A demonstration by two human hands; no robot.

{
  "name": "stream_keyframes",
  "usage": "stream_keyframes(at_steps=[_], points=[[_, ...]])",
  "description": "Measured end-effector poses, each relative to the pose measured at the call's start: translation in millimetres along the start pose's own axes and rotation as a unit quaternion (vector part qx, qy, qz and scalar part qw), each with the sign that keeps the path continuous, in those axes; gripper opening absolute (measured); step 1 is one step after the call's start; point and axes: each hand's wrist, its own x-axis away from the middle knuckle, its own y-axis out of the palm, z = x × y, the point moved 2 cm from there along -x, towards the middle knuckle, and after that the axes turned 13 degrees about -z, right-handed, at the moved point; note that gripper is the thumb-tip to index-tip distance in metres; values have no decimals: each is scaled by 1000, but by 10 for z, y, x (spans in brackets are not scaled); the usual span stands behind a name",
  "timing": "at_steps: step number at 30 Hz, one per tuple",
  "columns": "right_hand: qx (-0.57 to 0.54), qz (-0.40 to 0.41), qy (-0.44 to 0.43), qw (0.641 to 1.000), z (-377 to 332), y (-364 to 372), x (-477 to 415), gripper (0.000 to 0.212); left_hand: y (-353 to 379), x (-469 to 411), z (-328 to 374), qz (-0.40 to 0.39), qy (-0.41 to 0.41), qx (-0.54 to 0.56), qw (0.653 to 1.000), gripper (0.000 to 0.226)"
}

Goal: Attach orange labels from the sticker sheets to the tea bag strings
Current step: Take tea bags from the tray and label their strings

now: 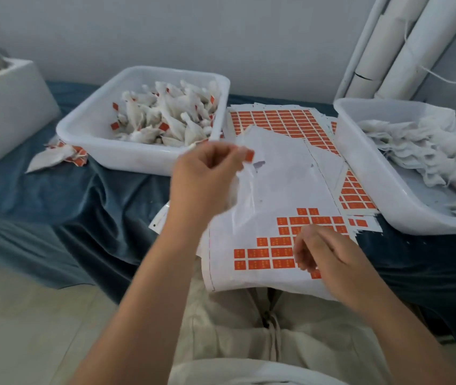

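My left hand (207, 173) pinches an orange label (249, 156); right hand (324, 254) over the sticker sheet (282, 184), grip blurred, cannot tell.

It was probably a small packing workroom: 2 bulk lots of tea bags (171, 118) on a blue-draped table (54, 195), the left tub (127, 155) beyond the left hand (207, 173), the right tub (388, 195) beside the right hand (327, 254).
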Motion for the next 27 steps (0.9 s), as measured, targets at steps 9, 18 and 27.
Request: stream_keyframes(at_steps=[9,18,27], points=[[161,-77,50,983,80,-3,-32,35,-806,-1650,812,79,62,-9,995,5],[200,-119,66,970,120,-9,-41,21,-1104,-2097,207,14,-107,-317,942,14],[118,-43,17,992,-48,-73,-1,21,-677,-1466,75,52,54,-473,878,27]])
